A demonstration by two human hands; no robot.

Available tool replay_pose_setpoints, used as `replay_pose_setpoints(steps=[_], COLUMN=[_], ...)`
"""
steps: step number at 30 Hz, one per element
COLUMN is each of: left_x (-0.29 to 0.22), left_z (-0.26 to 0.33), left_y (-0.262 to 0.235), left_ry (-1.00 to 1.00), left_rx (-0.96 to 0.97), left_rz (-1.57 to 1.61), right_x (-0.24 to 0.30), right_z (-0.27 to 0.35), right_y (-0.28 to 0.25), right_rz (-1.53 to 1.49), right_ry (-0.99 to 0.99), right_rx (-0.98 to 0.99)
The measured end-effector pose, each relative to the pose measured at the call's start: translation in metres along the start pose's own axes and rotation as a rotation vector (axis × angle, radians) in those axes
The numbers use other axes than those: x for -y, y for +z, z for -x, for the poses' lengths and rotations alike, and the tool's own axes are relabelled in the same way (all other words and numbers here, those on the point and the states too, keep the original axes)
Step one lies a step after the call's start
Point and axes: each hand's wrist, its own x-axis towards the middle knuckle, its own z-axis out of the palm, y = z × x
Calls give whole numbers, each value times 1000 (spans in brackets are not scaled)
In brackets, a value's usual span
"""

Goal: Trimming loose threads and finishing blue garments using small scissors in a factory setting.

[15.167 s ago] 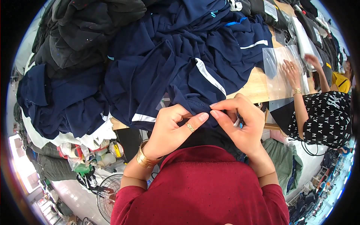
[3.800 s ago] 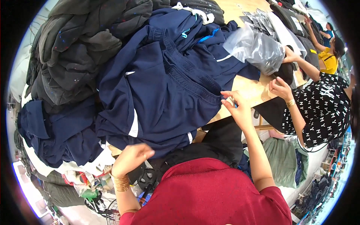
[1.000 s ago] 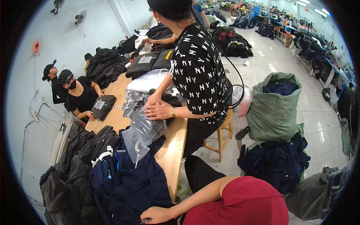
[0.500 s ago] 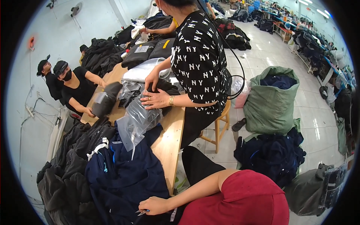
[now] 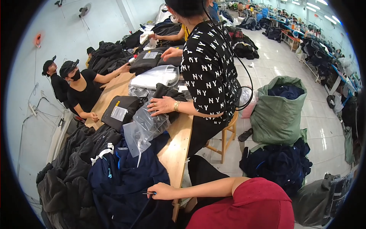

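My right hand (image 5: pixel 162 191) rests on a navy garment (image 5: pixel 126 179) at the near end of a wooden table (image 5: pixel 175 149). Its fingers pinch a small thin tool (image 5: pixel 148 193) that points left across the cloth. My bare forearm runs back to my red sleeve (image 5: pixel 251 206) at the lower right. My left hand is out of the picture. Just beyond the garment lie clear plastic bags (image 5: pixel 145 126).
A standing person in a black patterned shirt presses a hand (image 5: pixel 162 106) on a bagged dark garment. Two people in black sit at the table's far side. Dark clothes (image 5: pixel 72 171) pile at the left. A green sack (image 5: pixel 278 114), a navy heap (image 5: pixel 278 164) and a stool (image 5: pixel 225 133) stand on the floor.
My head has turned right, away from the garment, so the room and co-workers now show. My right hand has slid a little along the navy cloth. My left hand has left view.
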Motion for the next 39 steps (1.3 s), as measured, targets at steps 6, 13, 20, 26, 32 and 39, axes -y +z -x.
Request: replay_pose_setpoints(steps=[6, 13, 20, 26, 32, 39], left_x=[23, 0, 4, 29, 106, 103], left_z=[-15, -3, 0, -14, -43, -40], left_y=[1, 9, 7, 17, 27, 35], left_ry=[-182, -170, -153, -206, -51, -154], left_rx=[16, -123, -107, 58, 159, 130], left_rz=[212, 187, 187, 9, -307, -41], right_x=[-7, 5, 6, 0, 4, 8], right_z=[4, 6, 8, 14, 23, 28], right_y=[-5, -5, 7, 25, 34, 22], right_rz=[-150, -174, -77, -76, -79, -147], right_ry=[110, 124, 0, -23, -40, -5], right_rx=[101, 92, 70, 95, 68, -26])
